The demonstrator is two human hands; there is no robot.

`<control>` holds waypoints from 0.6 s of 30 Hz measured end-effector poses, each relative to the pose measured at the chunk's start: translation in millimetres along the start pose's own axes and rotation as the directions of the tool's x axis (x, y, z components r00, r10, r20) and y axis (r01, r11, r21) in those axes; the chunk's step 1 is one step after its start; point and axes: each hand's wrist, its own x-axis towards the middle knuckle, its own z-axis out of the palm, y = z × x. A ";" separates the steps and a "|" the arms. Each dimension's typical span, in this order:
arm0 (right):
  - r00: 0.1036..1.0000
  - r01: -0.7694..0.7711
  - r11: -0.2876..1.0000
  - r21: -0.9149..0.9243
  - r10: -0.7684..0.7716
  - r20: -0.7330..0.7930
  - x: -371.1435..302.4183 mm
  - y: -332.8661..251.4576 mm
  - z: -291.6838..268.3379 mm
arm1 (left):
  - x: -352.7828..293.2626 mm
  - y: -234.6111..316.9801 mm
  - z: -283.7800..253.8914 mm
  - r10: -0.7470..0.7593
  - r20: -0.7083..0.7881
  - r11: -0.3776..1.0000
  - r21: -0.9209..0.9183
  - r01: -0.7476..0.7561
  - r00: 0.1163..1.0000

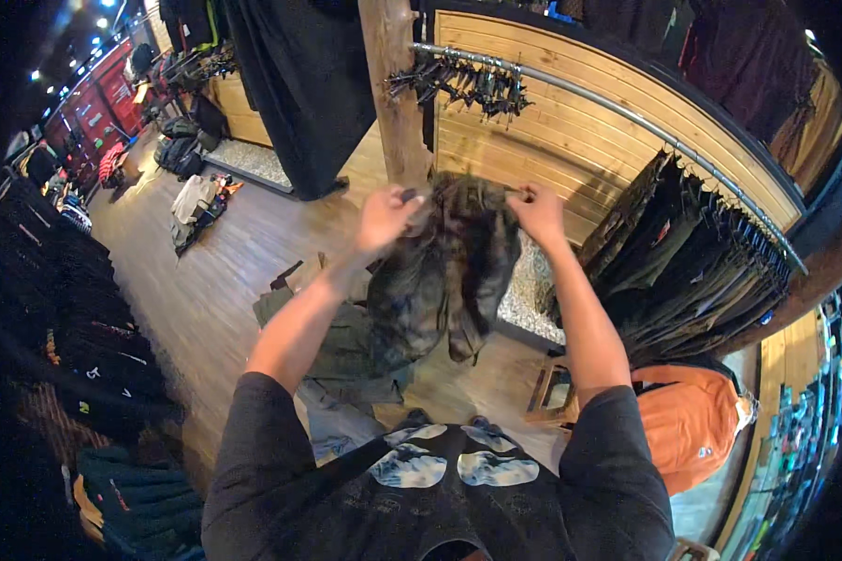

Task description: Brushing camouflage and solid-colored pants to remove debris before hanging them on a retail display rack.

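Observation:
Dark camouflage trousers (440, 271) hang in front of me, held up by the waistband with the legs dangling. My left hand (390, 217) pinches the waistband's left end, slightly blurred by motion. At the other end, the fingers of my right hand (538, 213) are closed on the waistband. Below and behind the trousers, folded grey-green garments (341, 341) lie on the floor in a pile, partly hidden by my left forearm.
A metal rail (617, 107) crosses the wooden wall, with bunched black hangers (472, 86) at one end and dark trousers (674, 252) hanging at the other. A wooden post (393, 93) stands ahead. An orange garment (688, 421) is at lower right, near a small wooden stool (554, 388).

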 end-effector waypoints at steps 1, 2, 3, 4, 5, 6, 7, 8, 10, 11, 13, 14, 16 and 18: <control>1.000 0.017 0.999 0.030 -0.016 -0.009 -6.1 -18.2 5.7 | -3.7 5.3 13.3 0.065 -0.021 0.993 -0.102 -0.067 0.998; 0.999 0.035 0.998 0.057 -0.033 -0.027 -10.1 -34.1 9.3 | -3.5 11.8 25.4 0.134 -0.046 0.969 -0.204 -0.141 0.990; 0.999 0.044 0.994 0.096 -0.042 -0.020 -12.5 -44.5 14.1 | -0.9 16.2 35.7 0.140 -0.043 0.968 -0.204 -0.146 0.989; 0.998 0.055 0.989 0.134 -0.054 -0.013 -14.8 -52.6 18.5 | 2.0 20.0 45.0 0.172 -0.044 0.938 -0.297 -0.178 0.984; 0.997 0.080 0.989 0.127 -0.081 0.005 -15.7 -57.5 20.9 | 4.7 23.5 54.9 0.205 -0.045 0.898 -0.389 -0.206 0.978; 0.994 0.104 0.986 0.128 -0.101 -0.031 -16.8 -58.8 25.5 | 6.6 26.6 63.4 0.213 -0.043 0.895 -0.391 -0.213 0.976; 0.993 0.110 0.982 0.152 -0.102 -0.061 -18.4 -60.7 25.2 | 8.0 29.3 70.7 0.203 -0.034 0.886 -0.419 -0.199 0.978; 0.991 0.118 0.977 0.179 -0.104 -0.086 -21.6 -65.4 23.3 | 7.9 30.5 75.0 0.192 -0.027 0.876 -0.445 -0.184 0.981; 0.992 0.098 0.978 0.186 -0.082 -0.093 -26.7 -66.0 19.0 | 6.7 30.5 80.3 0.199 -0.025 0.894 -0.405 -0.192 0.980; 0.994 0.069 0.979 0.194 -0.050 -0.098 -30.3 -65.5 16.0 | 0.2 37.0 80.8 0.143 0.010 0.887 -0.445 -0.123 0.990; 0.997 0.072 0.977 0.201 -0.069 -0.024 -35.4 -64.2 7.9 | 6.0 32.2 84.6 0.075 0.102 0.815 -0.579 -0.002 0.992; 0.995 0.070 0.975 0.209 -0.082 0.048 -36.5 -63.9 2.4 | 4.3 35.1 84.7 0.078 0.105 0.814 -0.580 -0.003 0.991; 0.995 -0.036 0.984 0.173 0.019 0.100 -37.1 -64.3 -6.3 | -1.2 39.2 84.6 0.100 0.203 0.684 -0.725 0.081 0.974; 0.997 -0.010 0.994 0.109 0.001 0.083 -36.6 -57.6 -6.8 | -2.8 41.0 80.6 0.138 0.247 0.727 -0.683 0.071 0.959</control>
